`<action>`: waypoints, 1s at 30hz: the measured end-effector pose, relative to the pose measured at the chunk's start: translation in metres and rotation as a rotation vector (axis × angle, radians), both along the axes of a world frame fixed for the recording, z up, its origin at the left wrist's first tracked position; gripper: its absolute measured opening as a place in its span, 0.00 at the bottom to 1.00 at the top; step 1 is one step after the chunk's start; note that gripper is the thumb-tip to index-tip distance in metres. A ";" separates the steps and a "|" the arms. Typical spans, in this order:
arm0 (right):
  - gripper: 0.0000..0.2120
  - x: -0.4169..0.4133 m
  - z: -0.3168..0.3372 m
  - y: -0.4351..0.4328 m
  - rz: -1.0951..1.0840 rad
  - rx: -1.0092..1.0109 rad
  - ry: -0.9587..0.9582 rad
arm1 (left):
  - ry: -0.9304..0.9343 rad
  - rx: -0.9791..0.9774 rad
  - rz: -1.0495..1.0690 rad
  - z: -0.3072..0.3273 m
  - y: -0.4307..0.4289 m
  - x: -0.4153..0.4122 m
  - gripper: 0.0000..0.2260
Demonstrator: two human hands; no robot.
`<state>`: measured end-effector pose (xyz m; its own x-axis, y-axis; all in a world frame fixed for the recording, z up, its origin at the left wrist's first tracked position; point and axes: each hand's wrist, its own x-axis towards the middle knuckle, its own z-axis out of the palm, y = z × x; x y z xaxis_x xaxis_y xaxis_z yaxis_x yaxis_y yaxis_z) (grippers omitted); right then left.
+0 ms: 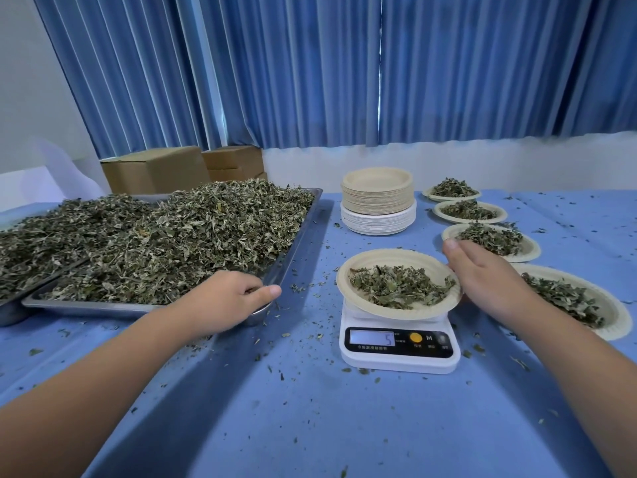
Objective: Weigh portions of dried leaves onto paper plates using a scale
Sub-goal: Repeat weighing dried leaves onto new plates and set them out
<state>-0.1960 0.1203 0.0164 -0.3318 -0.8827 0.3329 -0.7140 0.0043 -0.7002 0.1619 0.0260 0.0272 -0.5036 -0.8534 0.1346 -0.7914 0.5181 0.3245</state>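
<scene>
One plate (358, 263), right hand (482, 281) at rim

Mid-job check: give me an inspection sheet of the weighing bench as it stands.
Surface: blue tablecloth covers the table.
Job's things: scale reads 5, under a paper plate of leaves; tray heaped with dried leaves at left; four filled plates at right; stack of empty plates behind.
Clutter: leaf crumbs strewn over the cloth.
Grippers: left hand curled on dried leaves at the tray's near corner; right hand at the weighed plate's right rim, fingers hidden.
Cables: nothing seen.
Surroundings: cardboard boxes, blue curtains behind.
</scene>
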 end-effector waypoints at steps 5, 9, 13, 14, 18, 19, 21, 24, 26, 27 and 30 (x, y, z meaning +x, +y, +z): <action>0.23 0.000 0.000 0.000 0.011 -0.007 -0.026 | 0.068 0.136 0.077 0.008 -0.022 -0.003 0.22; 0.24 -0.001 -0.001 -0.002 0.008 -0.018 -0.033 | 0.227 0.125 0.161 0.022 -0.029 -0.012 0.20; 0.25 -0.001 -0.001 -0.002 0.012 -0.019 -0.027 | 0.358 0.059 0.144 0.046 -0.031 -0.042 0.22; 0.25 -0.001 -0.001 -0.003 0.013 -0.020 -0.025 | 0.388 0.044 0.115 0.052 -0.029 -0.053 0.22; 0.27 -0.002 -0.001 -0.002 0.009 -0.025 -0.031 | 0.488 0.020 -0.037 0.068 -0.018 -0.113 0.22; 0.27 -0.002 -0.001 -0.002 0.011 -0.029 -0.030 | 0.516 0.036 -0.077 0.069 -0.014 -0.128 0.21; 0.27 -0.002 0.000 -0.001 0.015 -0.040 -0.034 | 0.541 0.050 -0.155 0.066 -0.005 -0.157 0.22; 0.27 -0.002 0.001 0.000 0.017 -0.062 -0.044 | 0.438 0.041 -0.213 0.056 0.005 -0.188 0.24; 0.27 -0.002 0.002 0.001 0.019 -0.070 -0.047 | 0.322 0.060 -0.232 0.049 0.011 -0.198 0.24; 0.27 -0.003 0.002 0.000 0.024 -0.068 -0.042 | 0.263 0.084 -0.243 0.047 0.012 -0.200 0.24; 0.27 -0.003 0.003 -0.001 0.029 -0.052 -0.038 | 0.142 0.149 -0.258 0.045 0.015 -0.197 0.27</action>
<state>-0.1994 0.1197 0.0196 -0.3200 -0.8738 0.3662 -0.6858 -0.0531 -0.7258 -0.0354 0.0406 0.0724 -0.6911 -0.7155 0.1020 -0.5813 0.6342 0.5098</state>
